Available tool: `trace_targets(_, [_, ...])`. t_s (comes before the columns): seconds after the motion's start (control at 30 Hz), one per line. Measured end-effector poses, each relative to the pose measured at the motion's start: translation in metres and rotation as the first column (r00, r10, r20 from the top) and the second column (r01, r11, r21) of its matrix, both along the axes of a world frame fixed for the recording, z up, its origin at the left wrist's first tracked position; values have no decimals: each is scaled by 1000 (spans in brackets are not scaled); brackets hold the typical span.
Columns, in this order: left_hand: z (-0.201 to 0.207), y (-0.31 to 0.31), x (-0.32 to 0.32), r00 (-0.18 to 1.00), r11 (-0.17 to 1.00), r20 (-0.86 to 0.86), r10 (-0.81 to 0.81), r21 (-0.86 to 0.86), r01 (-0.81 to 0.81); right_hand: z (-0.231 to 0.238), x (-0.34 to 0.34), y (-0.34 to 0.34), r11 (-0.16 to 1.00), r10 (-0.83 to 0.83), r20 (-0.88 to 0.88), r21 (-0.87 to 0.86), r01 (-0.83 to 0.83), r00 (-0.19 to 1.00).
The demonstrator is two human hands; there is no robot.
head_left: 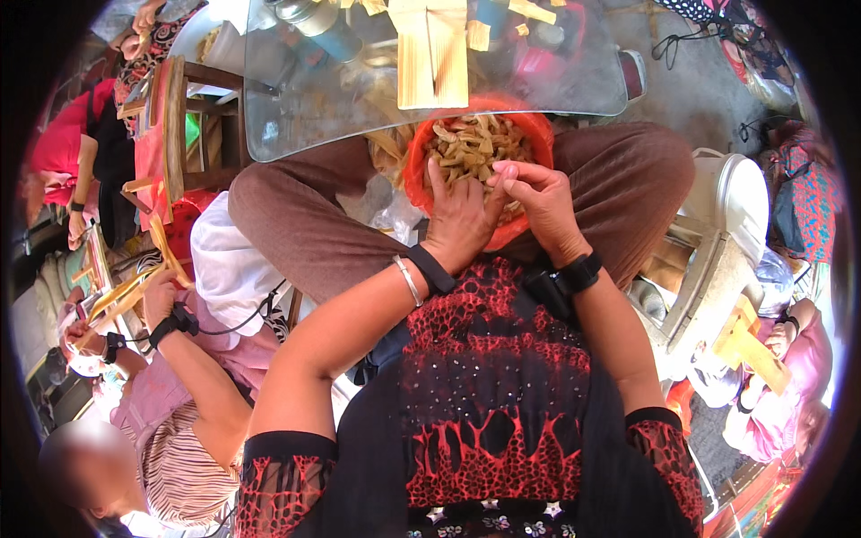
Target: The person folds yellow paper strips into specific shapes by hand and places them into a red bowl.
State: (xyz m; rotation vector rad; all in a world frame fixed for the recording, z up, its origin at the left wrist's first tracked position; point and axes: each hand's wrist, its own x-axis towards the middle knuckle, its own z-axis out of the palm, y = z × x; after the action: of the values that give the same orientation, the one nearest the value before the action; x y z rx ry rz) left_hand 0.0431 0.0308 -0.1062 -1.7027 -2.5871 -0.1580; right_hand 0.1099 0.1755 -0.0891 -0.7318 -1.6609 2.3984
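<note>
An orange-red plastic tub [541, 125] rests between my knees, filled with tan, dry, elongated pieces [480, 139] that look like pods or strips. Over its near side my left hand [457, 215] is bent above the pieces, one finger pointing up and the others curled, thumb toward the right hand. Close beside it, my right hand [543, 202] pinches with thumb and forefinger at the left thumb's tip. Whatever is between the fingers is too small to make out.
Beyond the tub stands a glass-topped table [305, 108] with a yellow wooden piece [432, 54] overhanging its near edge. A metal-lidded flask [314, 22] stands on or beneath the glass. At left, a co-worker [193, 359] handles yellow strips. A white bucket [740, 193] is at right.
</note>
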Motion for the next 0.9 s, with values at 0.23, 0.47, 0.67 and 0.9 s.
trace_targets(0.23, [17,0,-7,980,955,149,-136,281,90,-13,2,3,982,-157,114,-84,167,981])
trace_targets(0.47, [76,-18,-88,885,646,178,429,625,-439,44,-27,4,428,-95,-336,836,343,937])
trace_targets(0.67, [59,-1,-98,880,675,266,393,566,-473,54,-56,-2,195,116,-108,977,84,987])
trace_targets(0.9, [56,9,-101,876,676,244,417,561,-478,49,-70,8,301,67,-107,950,82,992])
